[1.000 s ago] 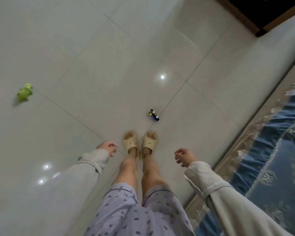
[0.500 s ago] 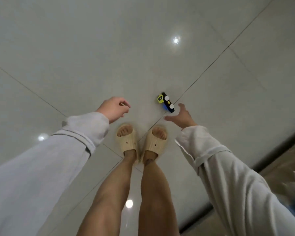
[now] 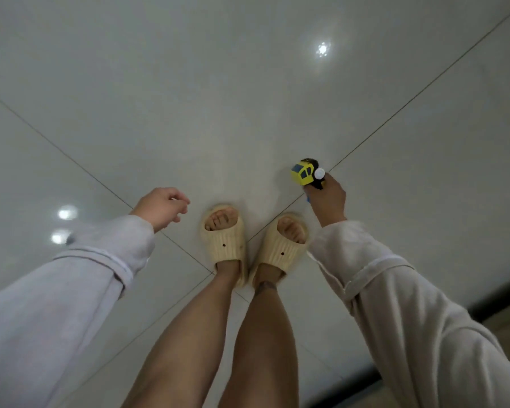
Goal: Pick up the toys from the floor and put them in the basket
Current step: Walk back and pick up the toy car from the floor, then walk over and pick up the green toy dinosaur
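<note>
Two hands over pale tiled floor (image 3: 248, 98); toy car (image 3: 305, 173) gripped in right hand (image 3: 326, 198).

Floor: glossy tiles, dark grout lines crossing under the feet, lamp glints upper right and at left. Both arms in light long sleeves, reaching down on either side of bare legs. Cream slippers (image 3: 224, 242) stand side by side, toes forward. Right hand, just right of and ahead of the right slipper, is closed around the rear of the toy car; yellow cab and a white wheel protrude above the fingers. Whether the car touches the floor: cannot tell. Left hand (image 3: 162, 206), left of the slippers, hangs loosely curled, holding nothing.
</note>
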`<action>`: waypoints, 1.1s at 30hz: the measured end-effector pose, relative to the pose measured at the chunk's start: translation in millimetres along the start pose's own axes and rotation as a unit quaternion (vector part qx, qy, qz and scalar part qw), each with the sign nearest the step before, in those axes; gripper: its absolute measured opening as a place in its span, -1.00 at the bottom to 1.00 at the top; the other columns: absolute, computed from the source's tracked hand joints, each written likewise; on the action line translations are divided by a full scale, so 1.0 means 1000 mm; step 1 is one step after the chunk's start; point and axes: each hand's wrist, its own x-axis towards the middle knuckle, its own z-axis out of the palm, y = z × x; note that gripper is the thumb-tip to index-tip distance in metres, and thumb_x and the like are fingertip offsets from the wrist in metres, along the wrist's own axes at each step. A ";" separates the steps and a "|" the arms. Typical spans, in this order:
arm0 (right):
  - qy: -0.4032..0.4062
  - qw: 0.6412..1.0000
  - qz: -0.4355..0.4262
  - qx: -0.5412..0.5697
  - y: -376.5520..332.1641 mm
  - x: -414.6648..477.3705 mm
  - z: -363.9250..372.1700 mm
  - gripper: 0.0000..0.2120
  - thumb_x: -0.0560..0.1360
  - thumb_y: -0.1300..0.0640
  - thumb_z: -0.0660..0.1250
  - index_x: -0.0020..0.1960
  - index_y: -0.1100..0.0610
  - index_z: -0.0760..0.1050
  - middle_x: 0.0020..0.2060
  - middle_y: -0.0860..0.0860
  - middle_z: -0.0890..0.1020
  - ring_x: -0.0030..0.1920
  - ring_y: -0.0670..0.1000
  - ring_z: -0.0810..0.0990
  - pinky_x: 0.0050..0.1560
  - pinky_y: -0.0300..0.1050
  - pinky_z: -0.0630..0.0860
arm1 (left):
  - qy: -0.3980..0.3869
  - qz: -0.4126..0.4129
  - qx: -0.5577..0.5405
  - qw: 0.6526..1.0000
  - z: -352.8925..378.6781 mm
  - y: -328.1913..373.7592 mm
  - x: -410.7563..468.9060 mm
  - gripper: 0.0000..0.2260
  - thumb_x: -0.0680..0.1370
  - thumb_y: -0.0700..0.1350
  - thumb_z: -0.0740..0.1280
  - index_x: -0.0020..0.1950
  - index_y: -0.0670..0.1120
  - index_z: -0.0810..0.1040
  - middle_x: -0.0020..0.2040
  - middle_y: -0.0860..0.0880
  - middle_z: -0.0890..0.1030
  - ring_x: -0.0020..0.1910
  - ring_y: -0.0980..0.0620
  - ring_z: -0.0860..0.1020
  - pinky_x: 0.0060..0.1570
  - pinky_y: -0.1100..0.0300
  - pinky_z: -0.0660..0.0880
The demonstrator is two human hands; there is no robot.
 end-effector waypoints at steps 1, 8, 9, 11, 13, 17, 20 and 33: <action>-0.019 1.000 0.004 0.003 -0.005 -0.024 -0.011 -0.92 0.43 0.09 0.32 -0.18 0.10 0.47 -0.25 0.13 0.60 -0.18 0.12 0.55 -0.15 -0.12 0.39 | 0.000 0.006 0.005 1.000 0.000 -0.003 -0.016 -0.86 0.51 -0.23 0.24 0.00 -0.11 0.56 -0.08 -0.11 0.57 -0.12 -0.08 0.52 -0.33 0.27 0.31; -0.065 0.994 0.005 0.090 -0.051 -0.233 -0.128 -0.84 0.35 0.16 0.43 -0.31 -0.02 0.49 -0.48 -0.09 0.50 -0.41 -0.03 0.46 -0.36 -0.13 0.49 | -0.022 0.072 -0.009 0.997 -0.008 0.017 -0.187 -0.84 0.51 -0.22 0.25 0.02 -0.13 0.59 0.04 -0.21 0.65 -0.15 -0.05 0.55 -0.17 0.23 0.36; -0.065 0.993 0.012 0.100 -0.056 -0.263 -0.146 -0.88 0.36 0.17 0.42 -0.25 0.00 0.50 -0.44 -0.07 0.51 -0.38 -0.02 0.47 -0.34 -0.07 0.54 | -0.024 0.080 -0.002 0.997 -0.011 0.018 -0.215 -0.84 0.51 -0.22 0.26 0.03 -0.14 0.59 0.07 -0.22 0.65 -0.15 -0.05 0.56 -0.15 0.24 0.35; -0.064 0.993 0.023 0.097 -0.062 -0.320 -0.179 -0.88 0.38 0.16 0.41 -0.12 -0.01 0.52 -0.36 -0.06 0.53 -0.35 -0.05 0.49 -0.33 -0.03 0.59 | -0.029 0.084 0.015 0.996 -0.020 0.017 -0.272 -0.81 0.51 -0.23 0.26 0.07 -0.17 0.60 0.09 -0.23 0.65 -0.13 -0.06 0.57 -0.12 0.24 0.34; -0.067 0.994 0.026 0.079 -0.066 -0.370 -0.207 -0.87 0.40 0.14 0.40 -0.07 0.00 0.53 -0.30 0.02 0.55 -0.32 0.00 0.52 -0.37 -0.07 0.58 | -0.031 0.084 0.027 0.996 -0.032 0.012 -0.325 -0.79 0.51 -0.23 0.26 0.09 -0.18 0.60 0.09 -0.24 0.66 -0.11 -0.10 0.58 -0.13 0.24 0.35; -0.069 0.996 0.020 0.046 -0.062 -0.448 -0.246 -0.79 0.42 0.17 0.39 0.04 0.17 0.57 -0.23 0.14 0.56 -0.23 0.12 0.54 -0.31 0.02 0.59 | -0.022 0.092 0.034 0.995 -0.059 -0.006 -0.408 -0.76 0.52 -0.24 0.23 0.14 -0.19 0.58 -0.02 -0.19 0.63 -0.22 -0.06 0.50 -0.42 0.34 0.37; -0.067 0.997 0.029 0.023 -0.051 -0.484 -0.262 -0.75 0.41 0.14 0.39 0.06 0.19 0.56 -0.18 0.16 0.57 -0.15 0.19 0.60 -0.18 0.19 0.63 | 0.006 0.098 0.028 0.995 -0.078 -0.027 -0.444 -0.77 0.52 -0.24 0.24 0.13 -0.20 0.59 -0.08 -0.14 0.58 -0.22 -0.06 0.49 -0.61 0.40 0.31; -0.076 0.996 -0.029 -0.028 -0.028 -0.488 -0.317 -0.82 0.44 0.23 0.39 0.04 0.21 0.54 -0.13 0.14 0.59 -0.12 0.04 0.50 -0.12 -0.13 0.38 | 0.102 0.004 -0.233 0.967 -0.052 -0.138 -0.501 -0.88 0.52 -0.29 0.21 -0.05 -0.18 0.54 -0.24 -0.17 0.56 -0.43 -0.01 0.43 -0.39 0.27 0.28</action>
